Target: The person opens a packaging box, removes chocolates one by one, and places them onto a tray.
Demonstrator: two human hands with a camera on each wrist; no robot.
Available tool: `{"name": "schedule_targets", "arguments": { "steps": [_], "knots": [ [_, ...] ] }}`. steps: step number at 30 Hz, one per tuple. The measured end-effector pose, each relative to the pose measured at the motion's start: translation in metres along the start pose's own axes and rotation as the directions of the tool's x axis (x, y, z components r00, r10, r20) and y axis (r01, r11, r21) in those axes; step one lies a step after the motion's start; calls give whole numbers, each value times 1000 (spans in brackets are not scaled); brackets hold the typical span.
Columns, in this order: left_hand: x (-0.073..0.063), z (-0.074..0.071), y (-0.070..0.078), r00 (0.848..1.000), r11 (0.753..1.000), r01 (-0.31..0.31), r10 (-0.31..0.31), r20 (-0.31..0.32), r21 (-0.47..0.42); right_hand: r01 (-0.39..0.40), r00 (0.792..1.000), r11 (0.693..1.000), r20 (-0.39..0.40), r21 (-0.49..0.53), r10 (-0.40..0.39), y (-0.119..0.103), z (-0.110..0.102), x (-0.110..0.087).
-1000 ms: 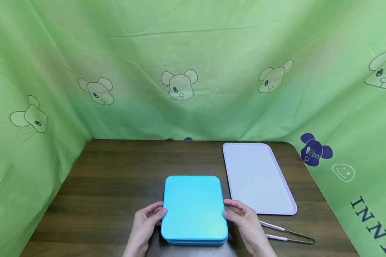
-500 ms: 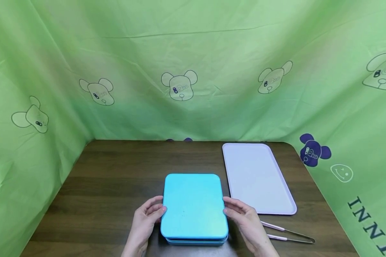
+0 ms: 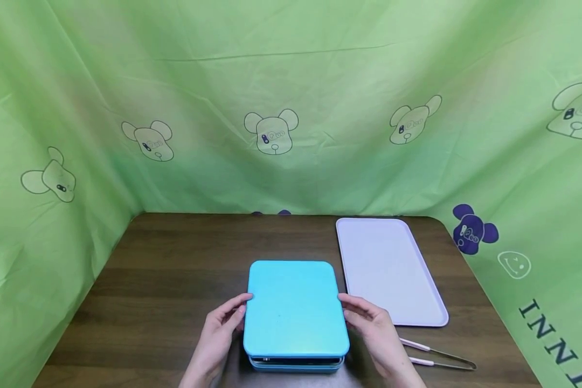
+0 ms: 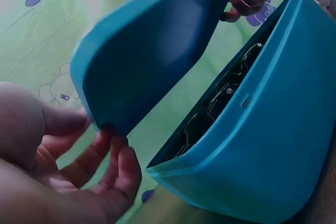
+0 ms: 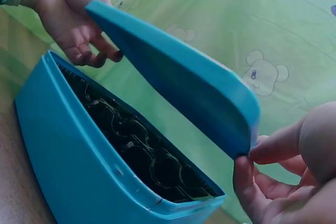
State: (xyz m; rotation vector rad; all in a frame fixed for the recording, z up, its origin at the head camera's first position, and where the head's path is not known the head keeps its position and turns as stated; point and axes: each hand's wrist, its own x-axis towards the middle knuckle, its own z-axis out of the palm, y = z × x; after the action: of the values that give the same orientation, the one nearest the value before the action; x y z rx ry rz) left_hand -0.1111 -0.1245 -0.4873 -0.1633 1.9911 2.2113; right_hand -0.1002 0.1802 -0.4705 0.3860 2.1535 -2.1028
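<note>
A bright blue lid (image 3: 296, 307) is raised above a blue box (image 4: 278, 135), with a gap showing between them in both wrist views. My left hand (image 3: 216, 334) pinches the lid's left edge between thumb and fingers. On the opposite edge, my right hand (image 3: 375, 334) pinches it the same way. Inside the box, a dark interior with a shiny, curvy-edged insert (image 5: 142, 145) shows through the gap; its contents are too dark to make out. In the head view the lid covers most of the box, leaving only the front rim visible.
A pale lilac tray (image 3: 393, 269) lies at the right rear of the dark wooden table (image 3: 184, 258). Metal tongs (image 3: 448, 355) with pale handles lie beyond my right hand, partly hidden by it. A green printed curtain (image 3: 271, 70) surrounds the table's back and sides.
The lid has risen off the box, and a dark gap has opened along the front. Both hands have moved up with it. Tray and tongs lie as before.
</note>
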Motion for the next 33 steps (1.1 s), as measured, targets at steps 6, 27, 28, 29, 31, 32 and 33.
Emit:
{"name": "schedule_targets", "arguments": {
  "steps": [6,27,28,29,31,32,33],
  "knots": [
    [4,-1,0,997,994,-80,80,6,68,37,999,996,-17,-79,-38,-6,2,-1],
    [13,11,-5,712,625,-554,698,-76,550,228,963,962,-108,-153,-246,-7,16,3],
    [13,11,-5,682,586,-575,729,-61,571,244,959,957,-109,-156,-262,-6,16,3],
    [14,11,-5,651,545,-594,758,-45,592,258,955,953,-109,-158,-277,-6,16,4],
    [15,10,-4,596,475,-623,803,-16,621,291,944,942,-109,-169,-311,-4,16,4],
    [16,10,-3,572,445,-634,820,-3,633,308,938,934,-107,-180,-330,-4,16,4],
    [17,10,-3,556,425,-641,831,5,639,324,931,927,-107,-191,-348,-4,16,4]
  ]
}}
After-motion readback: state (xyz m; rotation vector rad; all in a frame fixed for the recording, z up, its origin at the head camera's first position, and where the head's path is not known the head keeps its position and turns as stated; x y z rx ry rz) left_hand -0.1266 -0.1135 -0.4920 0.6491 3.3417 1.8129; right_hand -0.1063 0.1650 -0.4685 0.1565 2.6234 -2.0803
